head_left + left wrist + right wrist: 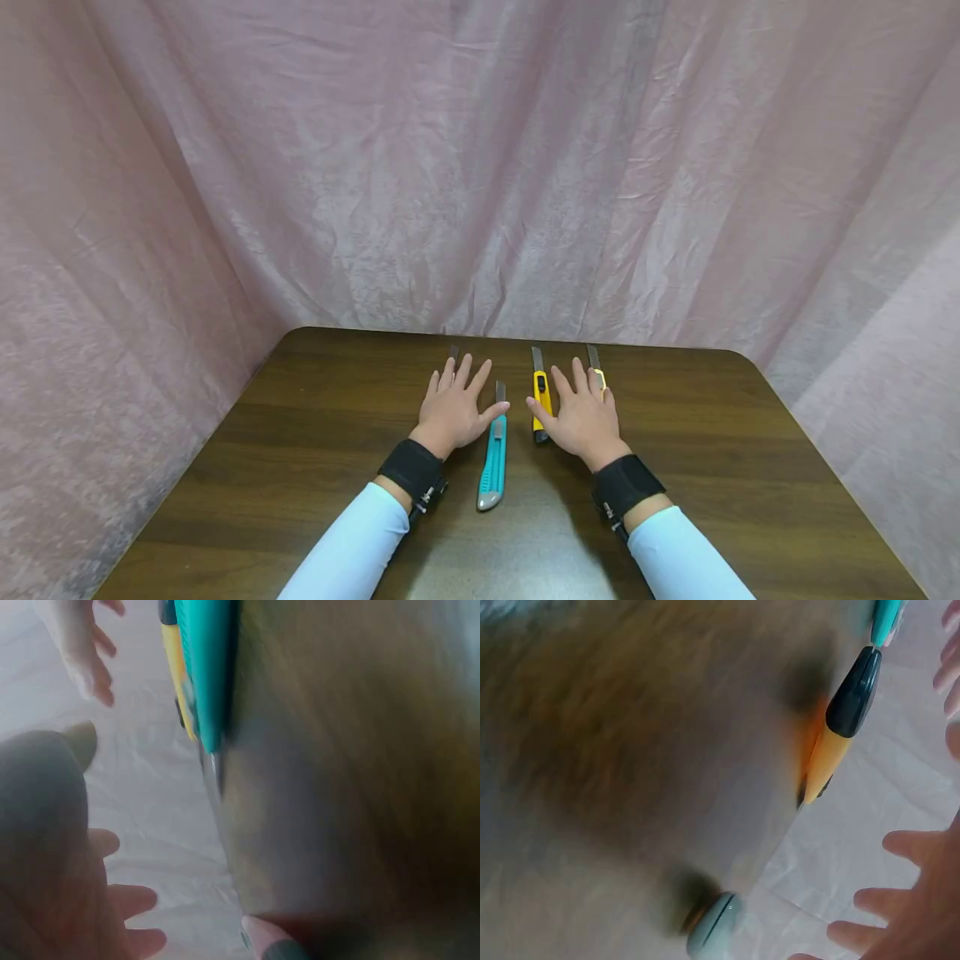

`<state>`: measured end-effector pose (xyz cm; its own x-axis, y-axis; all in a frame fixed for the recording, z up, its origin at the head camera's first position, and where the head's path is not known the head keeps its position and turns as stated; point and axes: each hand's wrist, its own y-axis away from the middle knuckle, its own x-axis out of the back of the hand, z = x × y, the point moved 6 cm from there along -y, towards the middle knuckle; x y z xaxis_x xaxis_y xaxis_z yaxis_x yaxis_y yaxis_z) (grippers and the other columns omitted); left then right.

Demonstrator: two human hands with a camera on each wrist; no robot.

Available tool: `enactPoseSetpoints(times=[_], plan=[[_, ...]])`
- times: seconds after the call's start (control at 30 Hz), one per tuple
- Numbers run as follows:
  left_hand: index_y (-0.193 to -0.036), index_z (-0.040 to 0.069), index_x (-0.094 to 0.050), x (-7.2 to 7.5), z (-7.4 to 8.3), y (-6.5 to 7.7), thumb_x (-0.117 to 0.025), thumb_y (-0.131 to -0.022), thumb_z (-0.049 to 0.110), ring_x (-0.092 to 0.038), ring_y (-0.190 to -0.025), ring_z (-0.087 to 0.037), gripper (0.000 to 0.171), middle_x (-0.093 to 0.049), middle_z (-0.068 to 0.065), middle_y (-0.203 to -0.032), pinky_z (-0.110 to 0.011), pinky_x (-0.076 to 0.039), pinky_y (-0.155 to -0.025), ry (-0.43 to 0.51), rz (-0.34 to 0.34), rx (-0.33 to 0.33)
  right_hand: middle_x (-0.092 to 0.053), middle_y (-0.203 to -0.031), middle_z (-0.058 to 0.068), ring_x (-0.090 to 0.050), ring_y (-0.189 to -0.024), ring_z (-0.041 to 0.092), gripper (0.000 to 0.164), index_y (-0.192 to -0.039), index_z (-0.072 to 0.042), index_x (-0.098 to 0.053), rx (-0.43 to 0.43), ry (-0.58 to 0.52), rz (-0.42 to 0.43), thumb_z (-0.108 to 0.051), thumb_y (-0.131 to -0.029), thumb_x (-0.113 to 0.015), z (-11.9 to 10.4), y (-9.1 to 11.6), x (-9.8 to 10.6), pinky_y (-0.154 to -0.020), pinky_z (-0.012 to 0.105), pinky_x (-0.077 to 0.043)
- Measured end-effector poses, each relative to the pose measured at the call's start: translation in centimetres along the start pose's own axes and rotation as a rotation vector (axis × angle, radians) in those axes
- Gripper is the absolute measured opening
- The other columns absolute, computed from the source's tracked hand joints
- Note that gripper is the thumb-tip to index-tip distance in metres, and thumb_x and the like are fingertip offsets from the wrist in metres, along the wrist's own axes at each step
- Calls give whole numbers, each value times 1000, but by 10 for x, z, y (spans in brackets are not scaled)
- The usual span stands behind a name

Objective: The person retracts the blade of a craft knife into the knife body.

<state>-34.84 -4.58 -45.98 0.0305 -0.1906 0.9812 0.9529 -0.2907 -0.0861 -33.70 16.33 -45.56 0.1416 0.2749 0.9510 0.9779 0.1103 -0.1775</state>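
My left hand (pixel 452 415) is palm down over the table with its fingers spread and nothing in its grasp. A teal utility knife (pixel 492 462) lies beside its thumb, blade extended. Mostly hidden behind the left fingers is another knife, its blade tip (pixel 453 352) showing past them and its pink-and-grey end (pixel 264 936) in the left wrist view. My right hand (pixel 587 421), also spread and holding nothing, is just right of a yellow utility knife (pixel 541 408) with a black end. Behind the right fingers is a further knife (pixel 599 379), its grey end (pixel 714 930) visible in the right wrist view.
The knives lie on a dark brown wooden table (pixel 300 467) with rounded far corners, their blades pointing to its far edge. A pink velvety curtain (pixel 480 167) hangs behind and around the table. Each wrist wears a black band (pixel 412 469).
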Motion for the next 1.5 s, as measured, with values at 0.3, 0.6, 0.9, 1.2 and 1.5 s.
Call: enactPoseSetpoints(times=[0.3,0.6,0.9,1.2,1.5], plan=[[-152,11,-46,11,19,24,-56,-103,52,-53,-135,-36,65,-58,-17,-142,-47,-52,-114,43,80,-197,-63,-117,19,-61,-104,37,44,-121,-4,-69,-6,-39,59,-41,-97,-67,28,-25,11,-81,50,-59],[-139,9,-60,16,49,61,-60,-103,46,-62,-121,-29,51,-65,-9,-125,-38,-61,-97,59,92,-332,-68,-83,9,-59,-67,21,29,-98,-4,-72,-115,-121,-56,-32,-99,-64,80,-59,15,-54,29,-47],[-129,12,-65,17,72,84,-62,-102,44,-60,-112,-21,43,-64,-2,-118,-27,-59,-91,43,92,-404,-50,-59,-2,-50,-55,18,40,-71,-8,-65,-210,-130,-148,-35,-100,-60,112,-78,13,-49,28,-41],[-129,13,-65,16,78,91,-61,-102,45,-58,-108,-17,42,-63,1,-118,-23,-58,-89,38,45,-416,-62,-78,10,-59,-70,25,48,-108,3,-70,-362,-168,-297,-43,-101,-57,116,-78,7,-58,33,-49],[-128,14,-66,16,77,92,-63,-101,47,-58,-110,-17,42,-63,1,-115,-24,-57,-91,48,43,-423,-65,-83,12,-61,-71,24,43,-95,-1,-72,-422,-180,-278,-43,-96,-65,115,-74,0,-58,30,-50]])
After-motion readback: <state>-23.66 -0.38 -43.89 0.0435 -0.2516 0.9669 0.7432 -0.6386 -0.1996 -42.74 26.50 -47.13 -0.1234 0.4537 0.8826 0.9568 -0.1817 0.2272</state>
